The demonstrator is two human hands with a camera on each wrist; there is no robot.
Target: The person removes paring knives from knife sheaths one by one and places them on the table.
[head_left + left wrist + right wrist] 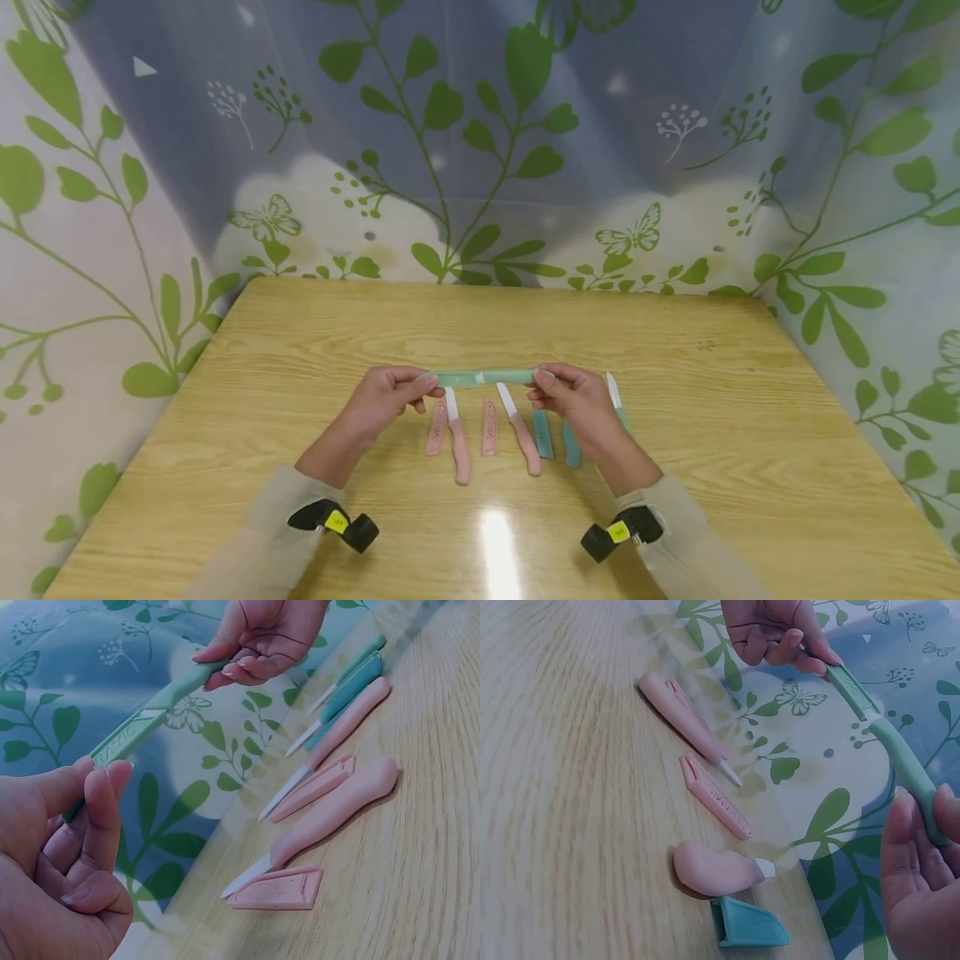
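Note:
A mint-green knife (510,377) is held level above the table, its white blade mostly inside a matching green sheath (456,379). A short white strip of blade shows between handle and sheath. My left hand (390,393) pinches the sheath's far end between thumb and fingers. My right hand (581,400) grips the end of the handle. Raised letters mark the sheath (116,742) in the left wrist view. Below the hands lie two pink knives (461,454) with bare white blades, and two pink sheaths (490,427).
Near my right hand lie a teal sheath (543,433), a teal knife (572,448) partly covered by the hand, and another green knife (614,392) with its blade bare. The wooden table (300,333) meets a leaf-patterned curtain (480,167) at the back and sides.

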